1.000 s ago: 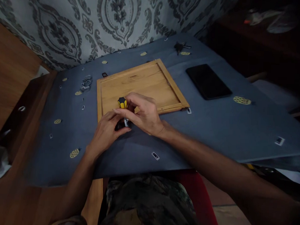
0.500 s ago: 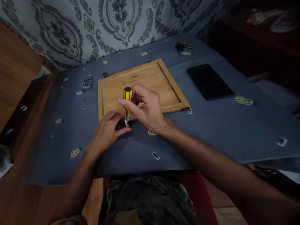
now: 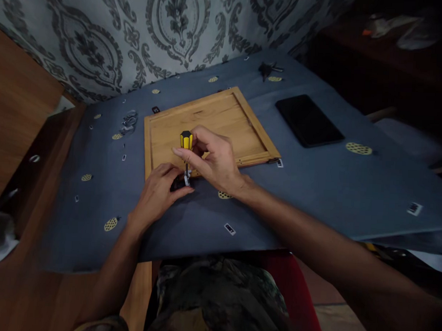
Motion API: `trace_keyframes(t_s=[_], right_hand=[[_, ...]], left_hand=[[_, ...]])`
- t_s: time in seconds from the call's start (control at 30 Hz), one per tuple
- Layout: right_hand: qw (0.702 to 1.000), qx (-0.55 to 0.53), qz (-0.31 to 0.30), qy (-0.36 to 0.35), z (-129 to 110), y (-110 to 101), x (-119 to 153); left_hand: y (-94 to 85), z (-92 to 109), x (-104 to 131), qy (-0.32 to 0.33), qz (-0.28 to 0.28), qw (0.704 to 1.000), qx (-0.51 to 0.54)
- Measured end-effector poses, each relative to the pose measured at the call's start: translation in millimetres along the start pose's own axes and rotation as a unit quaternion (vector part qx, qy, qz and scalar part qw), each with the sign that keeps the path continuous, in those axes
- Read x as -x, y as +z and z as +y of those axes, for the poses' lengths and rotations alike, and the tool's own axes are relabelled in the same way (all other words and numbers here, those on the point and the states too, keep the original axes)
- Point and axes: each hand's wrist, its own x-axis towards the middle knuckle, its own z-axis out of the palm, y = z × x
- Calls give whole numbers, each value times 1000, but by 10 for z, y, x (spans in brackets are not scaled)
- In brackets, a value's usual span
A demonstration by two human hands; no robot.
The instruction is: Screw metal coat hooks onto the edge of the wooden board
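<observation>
The person's right hand [image 3: 217, 161] pinches a yellow-and-black screwdriver [image 3: 186, 140] upright, the thumb covering the lower handle. Its shaft drops to a small metal fitting [image 3: 187, 178]; the tip's exact seat cannot be made out. The left hand [image 3: 158, 188] seems to steady that fitting between thumb and fingers, its dark underside lost in shadow. Both hands partly hide the wooden panel [image 3: 204, 113] beyond.

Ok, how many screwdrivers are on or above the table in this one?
1: a yellow-and-black screwdriver, upright in the right hand, pointing down at a small metal piece by the left hand. Another could be hidden under the hands or wooden panel.
</observation>
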Motion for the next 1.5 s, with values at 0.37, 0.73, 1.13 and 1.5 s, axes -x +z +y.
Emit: trace_keyframes(t_s=[0.37, 0.73, 1.13, 1.5], right_hand=[[1000, 8, -4, 19, 35, -5, -6], [990, -57, -125, 10, -7, -118, -106], [995, 57, -13, -86, -58, -83, -40], [995, 76, 14, -63, -30, -118, -90]], left_hand=[[-8, -7, 2, 3, 2, 1000, 1], [-16, -1, -17, 6, 2, 1000, 7], [1, -9, -12, 11, 13, 1000, 4], [-22, 25, -10, -2, 1, 1000, 5]])
